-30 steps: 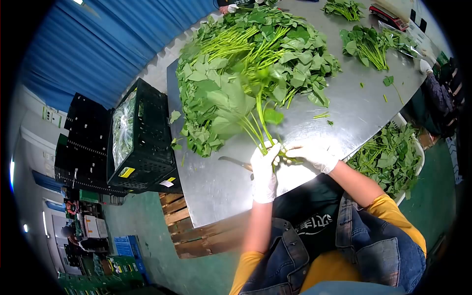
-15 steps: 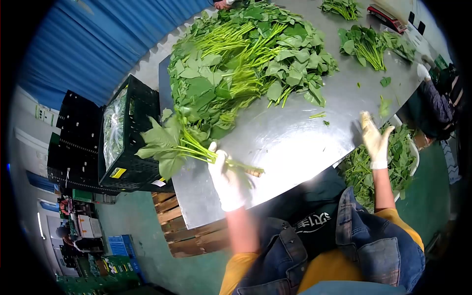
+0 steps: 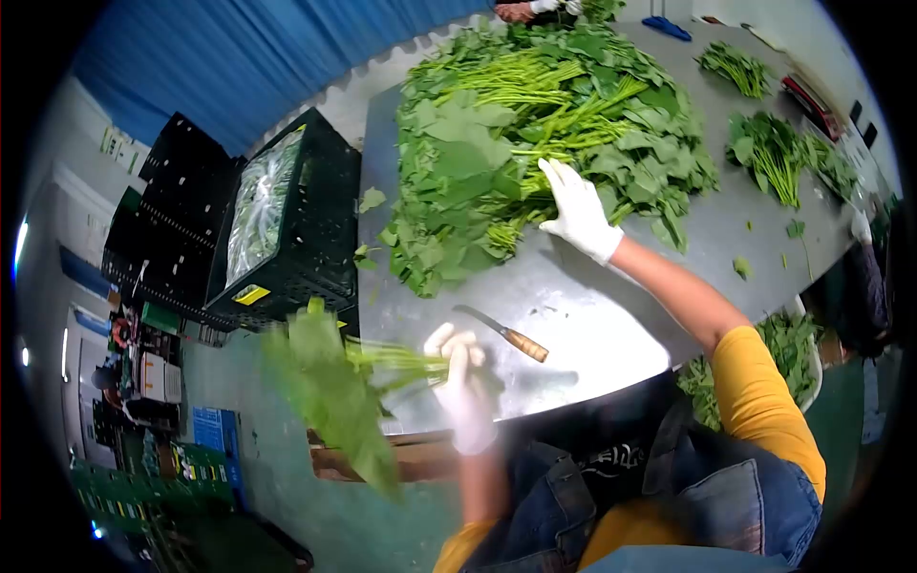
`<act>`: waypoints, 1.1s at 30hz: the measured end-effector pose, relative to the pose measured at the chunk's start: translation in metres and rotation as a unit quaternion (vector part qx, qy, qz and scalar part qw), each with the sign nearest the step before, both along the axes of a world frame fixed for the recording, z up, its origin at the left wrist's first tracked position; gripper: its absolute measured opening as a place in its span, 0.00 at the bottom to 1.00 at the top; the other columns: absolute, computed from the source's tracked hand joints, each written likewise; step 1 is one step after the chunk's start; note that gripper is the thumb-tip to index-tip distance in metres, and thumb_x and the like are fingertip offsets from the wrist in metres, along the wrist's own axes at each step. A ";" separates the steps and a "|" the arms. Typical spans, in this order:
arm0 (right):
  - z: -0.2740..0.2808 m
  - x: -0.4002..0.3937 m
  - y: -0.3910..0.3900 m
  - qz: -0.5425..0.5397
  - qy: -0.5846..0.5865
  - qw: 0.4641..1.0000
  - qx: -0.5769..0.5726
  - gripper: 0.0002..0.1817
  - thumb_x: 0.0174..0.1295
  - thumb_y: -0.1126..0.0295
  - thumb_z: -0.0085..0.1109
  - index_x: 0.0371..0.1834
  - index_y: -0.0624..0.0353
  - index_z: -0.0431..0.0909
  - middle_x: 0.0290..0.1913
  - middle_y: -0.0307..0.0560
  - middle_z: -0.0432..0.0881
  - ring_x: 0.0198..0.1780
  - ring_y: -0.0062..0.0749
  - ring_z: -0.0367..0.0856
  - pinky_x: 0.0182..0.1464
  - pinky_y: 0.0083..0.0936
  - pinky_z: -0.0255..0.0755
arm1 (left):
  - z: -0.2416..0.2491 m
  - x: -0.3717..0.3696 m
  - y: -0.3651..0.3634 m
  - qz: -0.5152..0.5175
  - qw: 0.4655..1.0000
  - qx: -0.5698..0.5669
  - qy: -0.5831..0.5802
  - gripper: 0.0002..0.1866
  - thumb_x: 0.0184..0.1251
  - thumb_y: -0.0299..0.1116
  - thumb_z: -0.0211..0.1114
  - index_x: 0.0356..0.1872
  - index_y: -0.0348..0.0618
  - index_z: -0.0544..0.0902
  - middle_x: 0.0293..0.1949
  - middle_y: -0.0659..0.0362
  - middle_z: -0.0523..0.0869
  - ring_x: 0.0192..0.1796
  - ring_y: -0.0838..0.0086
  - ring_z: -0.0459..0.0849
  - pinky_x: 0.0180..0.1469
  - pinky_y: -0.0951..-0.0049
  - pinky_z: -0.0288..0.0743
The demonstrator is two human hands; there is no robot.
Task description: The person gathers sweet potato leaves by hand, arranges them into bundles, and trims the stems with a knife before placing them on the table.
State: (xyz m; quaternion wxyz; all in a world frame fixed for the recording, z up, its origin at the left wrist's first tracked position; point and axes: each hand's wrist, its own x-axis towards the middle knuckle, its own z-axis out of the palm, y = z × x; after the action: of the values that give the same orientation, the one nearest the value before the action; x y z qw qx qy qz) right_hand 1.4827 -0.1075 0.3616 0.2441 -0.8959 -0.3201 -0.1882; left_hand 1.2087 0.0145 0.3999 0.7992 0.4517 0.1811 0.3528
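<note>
My left hand, in a white glove, is closed around the stems of a bunch of leafy greens. The broad leaves, smeared by motion, hang to the left past the table edge. My right hand, gloved too, reaches across with its fingers stretched out at the near side of a big pile of leafy greens, fingertips right at the stems. Between my hands and nearer to me, a knife with a wooden handle and curved blade lies on the metal table.
Left of the table stands a dark crate with bagged greens. Smaller bunches lie at the right, near a red device. A tub of greens stands below on the right. Other people's hands show at the table's edges.
My right hand has swung from above the tub over to the pile. My left hand, still gripping its bunch, has drawn lower, and the knife now lies uncovered. The view has shifted.
</note>
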 end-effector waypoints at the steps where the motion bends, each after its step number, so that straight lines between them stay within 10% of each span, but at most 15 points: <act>1: -0.002 0.016 0.018 -0.029 -0.052 0.996 -0.067 0.60 0.37 0.58 0.79 0.75 0.60 0.50 0.71 0.55 0.61 0.73 0.47 0.58 0.70 0.43 0.56 | -0.005 -0.003 0.005 0.008 1.000 0.000 -0.005 0.16 0.68 0.23 0.55 0.55 0.33 0.71 0.37 0.53 0.82 0.33 0.75 0.77 0.43 0.77 0.72; 5: -0.025 0.076 0.059 -0.078 -0.112 0.962 -0.237 0.67 0.34 0.53 0.79 0.76 0.60 0.43 0.73 0.56 0.57 0.74 0.46 0.55 0.72 0.48 0.51 | -0.034 -0.009 0.023 -0.081 0.994 0.023 0.074 0.16 0.74 0.33 0.53 0.55 0.33 0.74 0.34 0.56 0.83 0.31 0.79 0.75 0.39 0.80 0.69; 9: -0.024 0.106 0.062 -0.038 -0.110 0.972 -0.203 0.58 0.36 0.70 0.73 0.75 0.59 0.48 0.63 0.53 0.67 0.61 0.45 0.68 0.60 0.37 0.66 | -0.078 0.012 0.003 -0.376 0.909 -0.066 0.168 0.21 0.72 0.33 0.55 0.62 0.32 0.71 0.49 0.50 0.83 0.47 0.68 0.82 0.50 0.74 0.75; 12: -0.009 0.112 0.063 -0.016 -0.094 0.968 -0.232 0.52 0.38 0.76 0.67 0.73 0.60 0.54 0.50 0.51 0.73 0.51 0.43 0.75 0.45 0.33 0.75 | -0.094 0.029 -0.033 -0.355 0.922 -0.083 0.132 0.27 0.70 0.33 0.56 0.67 0.33 0.67 0.68 0.50 0.67 0.67 0.65 0.70 0.61 0.67 0.71; 17: 0.009 0.099 0.058 0.103 -0.200 0.946 -0.232 0.21 0.48 0.78 0.52 0.49 0.69 0.75 0.29 0.50 0.79 0.31 0.44 0.80 0.31 0.36 0.73 | -0.121 0.030 -0.018 -0.273 0.930 -0.110 0.222 0.28 0.69 0.36 0.56 0.68 0.33 0.66 0.68 0.49 0.67 0.69 0.64 0.66 0.65 0.60 0.66; 20: 0.077 0.053 0.054 0.108 -0.169 0.953 -0.229 0.21 0.46 0.78 0.53 0.47 0.68 0.75 0.26 0.50 0.78 0.29 0.46 0.80 0.29 0.39 0.72 | -0.151 0.017 0.017 -0.240 0.944 -0.173 0.149 0.25 0.73 0.35 0.52 0.66 0.32 0.67 0.63 0.50 0.71 0.69 0.64 0.67 0.66 0.60 0.66; 21: 0.094 0.034 0.049 0.127 -0.187 0.956 -0.186 0.22 0.45 0.78 0.53 0.48 0.66 0.76 0.26 0.50 0.79 0.28 0.47 0.80 0.28 0.40 0.71 | -0.162 0.006 0.027 -0.238 0.951 0.157 0.118 0.23 0.74 0.33 0.49 0.66 0.32 0.67 0.62 0.50 0.71 0.67 0.65 0.69 0.65 0.63 0.68; 23: 0.109 0.011 0.040 0.106 -0.178 0.962 -0.179 0.25 0.45 0.78 0.54 0.51 0.64 0.76 0.27 0.50 0.79 0.28 0.47 0.80 0.28 0.40 0.71 | -0.114 0.004 0.026 -0.181 0.966 -0.130 0.130 0.22 0.74 0.31 0.48 0.65 0.33 0.68 0.61 0.50 0.73 0.64 0.66 0.72 0.62 0.68 0.70; 33: -0.003 -0.086 -0.101 -0.115 0.124 0.984 0.059 0.31 0.37 0.74 0.68 0.53 0.56 0.82 0.35 0.54 0.86 0.33 0.39 0.85 0.41 0.28 0.77 | -0.138 -0.023 0.049 -0.213 0.969 -0.102 0.069 0.21 0.74 0.30 0.50 0.64 0.31 0.67 0.56 0.50 0.78 0.57 0.67 0.79 0.58 0.67 0.75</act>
State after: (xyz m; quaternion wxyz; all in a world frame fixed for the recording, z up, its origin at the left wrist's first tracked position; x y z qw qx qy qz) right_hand 1.3971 -0.2088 0.3587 0.3111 -0.9272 -0.1701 -0.1209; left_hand 1.1855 0.0632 0.2622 0.8833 0.4190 0.1710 0.1221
